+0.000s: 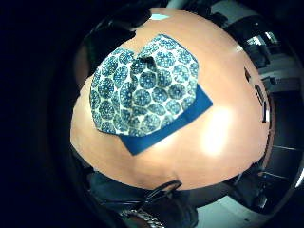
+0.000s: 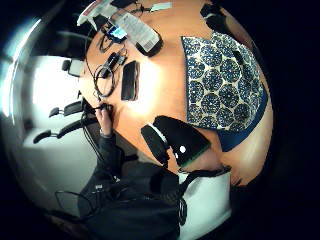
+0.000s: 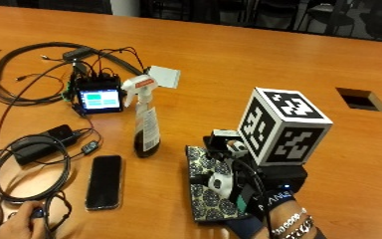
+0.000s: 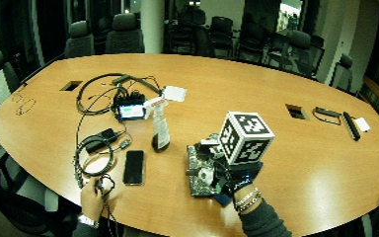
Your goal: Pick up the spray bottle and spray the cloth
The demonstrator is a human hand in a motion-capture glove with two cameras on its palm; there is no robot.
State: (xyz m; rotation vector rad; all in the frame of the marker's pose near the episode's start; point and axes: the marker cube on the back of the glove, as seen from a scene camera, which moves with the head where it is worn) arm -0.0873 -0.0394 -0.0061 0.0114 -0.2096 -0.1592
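Hovering above the patterned cloth point(image 3: 207, 191), the gloved right hand point(image 3: 257, 199) sat near the table's point(image 3: 257, 59) front edge in the outside view; how far its fingers were spread could not be told. The spray bottle point(image 3: 144, 122) stood upright and untouched to the cloth's left, just beside a phone point(image 3: 104, 181), with a small screen point(image 3: 99, 98) behind it. The bare hand point(image 3: 20, 225) pinched a cable point(image 3: 19, 164) at the table edge.

In the wide outside view, the bottle point(image 4: 159, 129) stood apart from the hand point(image 4: 239, 180).

The little-finger palm view showed the cloth point(image 1: 147, 88) (blue-and-white pattern, folded over a plain blue layer) lying on the table.

The thumb-side view showed the cloth point(image 2: 225, 85), with the bottle point(image 2: 132, 27) lying well beyond it.
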